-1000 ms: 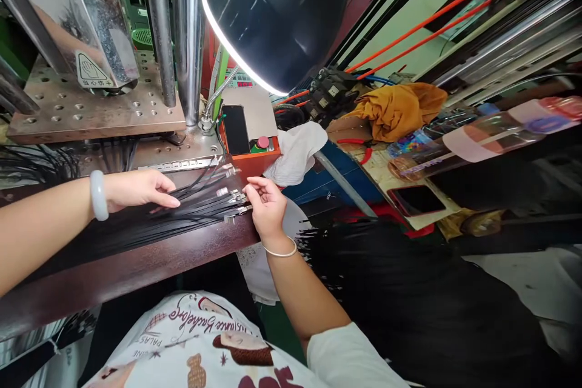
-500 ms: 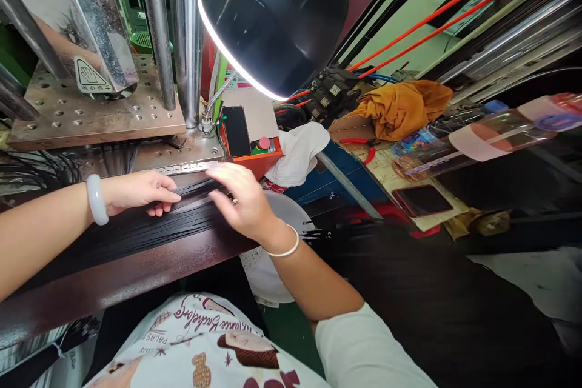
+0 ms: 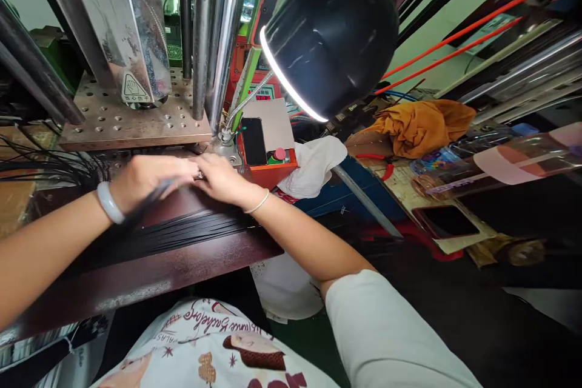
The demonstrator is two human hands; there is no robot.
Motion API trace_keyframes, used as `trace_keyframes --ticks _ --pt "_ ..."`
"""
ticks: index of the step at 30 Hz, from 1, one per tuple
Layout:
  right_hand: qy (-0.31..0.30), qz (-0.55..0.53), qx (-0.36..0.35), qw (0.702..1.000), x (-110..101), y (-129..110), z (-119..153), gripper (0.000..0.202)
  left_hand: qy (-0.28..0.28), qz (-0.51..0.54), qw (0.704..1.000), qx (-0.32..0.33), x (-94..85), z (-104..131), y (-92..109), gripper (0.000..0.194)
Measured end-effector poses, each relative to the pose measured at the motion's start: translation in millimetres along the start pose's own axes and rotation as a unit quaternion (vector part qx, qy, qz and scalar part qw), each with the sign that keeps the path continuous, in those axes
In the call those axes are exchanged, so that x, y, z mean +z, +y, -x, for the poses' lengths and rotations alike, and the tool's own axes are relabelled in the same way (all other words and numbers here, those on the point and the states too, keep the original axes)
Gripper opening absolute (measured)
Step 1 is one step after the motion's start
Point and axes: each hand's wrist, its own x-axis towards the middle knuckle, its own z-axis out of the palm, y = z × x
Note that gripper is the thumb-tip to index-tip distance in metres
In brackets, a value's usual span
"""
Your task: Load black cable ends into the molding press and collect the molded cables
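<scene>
Left hand (image 3: 140, 179) was curled around a blurry bunch of black cables (image 3: 157, 199), with the strands slanting down past the palm toward the wrist. Right hand (image 3: 222, 179) was palm down and right up against the left one's fingers (they overlapped so much I honestly couldn't tell whether it was gripping anything).

Going across from the far left, a tangle of thin black wires (image 3: 68, 167) stuck out by the steel press plate (image 3: 136, 128), which was full of holes and had a hand warning sticker (image 3: 135, 88) above it. More black cables (image 3: 191, 233) lay flat, side by side, on the dark red table (image 3: 195, 264), just below both hands. Past those, a smartphone (image 3: 253, 140) leaned on an orange control box (image 3: 268, 177) with a red push button (image 3: 279, 154), and a crumpled white cloth (image 3: 313, 163) sat next to it. A black lamp (image 3: 336, 42) hung over that spot, lit. Over on the right-hand bench were red-handled pliers (image 3: 387, 171), a bunched mustard cloth (image 3: 422, 127), a second phone (image 3: 445, 221) lying flat and a clear bottle (image 3: 513, 163) on its side.
</scene>
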Motion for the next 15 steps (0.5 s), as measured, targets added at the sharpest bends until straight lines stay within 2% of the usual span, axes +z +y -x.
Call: trace_keyframes --ticks 2,4,8,9,11,13,15 --pt "-0.046 0.038 0.065 0.996 -2 8 -1 0.029 0.084 -0.006 0.989 -0.121 -4.1 -2 -5 0.044" --pt "-0.077 0.044 0.065 0.994 -2 9 5 0.026 0.104 -0.015 0.977 -0.186 -6.8 -3 -13 0.047" --pt "-0.094 -0.035 0.019 0.995 3 -8 19 0.024 0.032 -0.033 0.982 -0.181 -0.3 -3 -31 0.046" --pt "-0.086 -0.075 0.019 0.993 3 -12 20 0.026 0.019 -0.028 0.985 -0.171 2.1 -2 -34 0.046" --pt "-0.031 -0.163 0.038 0.985 4 -17 17 0.031 0.017 -0.009 0.987 -0.157 5.0 0 -35 0.046" --pt "0.043 -0.259 0.063 0.963 6 -17 8 0.04 0.026 0.021 0.986 -0.163 5.1 2 -33 0.044" --pt "0.061 -0.368 0.082 0.924 11 -17 -3 0.04 0.041 0.049 0.981 -0.181 3.4 4 -27 0.041"
